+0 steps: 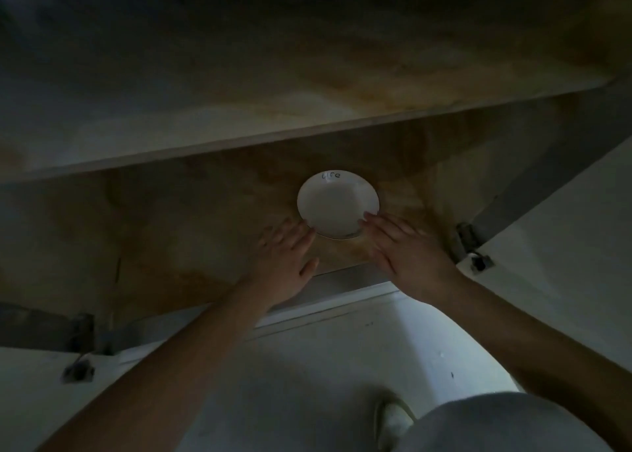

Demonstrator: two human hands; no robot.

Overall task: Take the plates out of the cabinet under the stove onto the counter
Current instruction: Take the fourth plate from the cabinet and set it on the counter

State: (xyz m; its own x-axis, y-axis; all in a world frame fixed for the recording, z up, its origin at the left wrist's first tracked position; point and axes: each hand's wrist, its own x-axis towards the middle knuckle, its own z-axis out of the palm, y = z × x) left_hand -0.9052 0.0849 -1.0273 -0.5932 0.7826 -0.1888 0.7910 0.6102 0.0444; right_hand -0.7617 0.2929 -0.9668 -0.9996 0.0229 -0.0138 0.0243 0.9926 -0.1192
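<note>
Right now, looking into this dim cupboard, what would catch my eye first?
The white plate stands out, bright against the stained brown cabinet floor, with dark scribbled marks near its far rim. The left hand and right hand reach in with fingers spread, one at each side of the plate's near edge, neither closed on it yet. A shelf hangs above.

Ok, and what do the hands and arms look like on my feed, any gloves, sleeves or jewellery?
Both are bare. The left hand and right hand wear no gloves, and no rings, watch or bracelets show in this dim light. No sleeves reach either forearm, so both arms are uncovered up to the frame edge. Fingernails look short and unpainted, though the picture is too dark to be sure.
</note>
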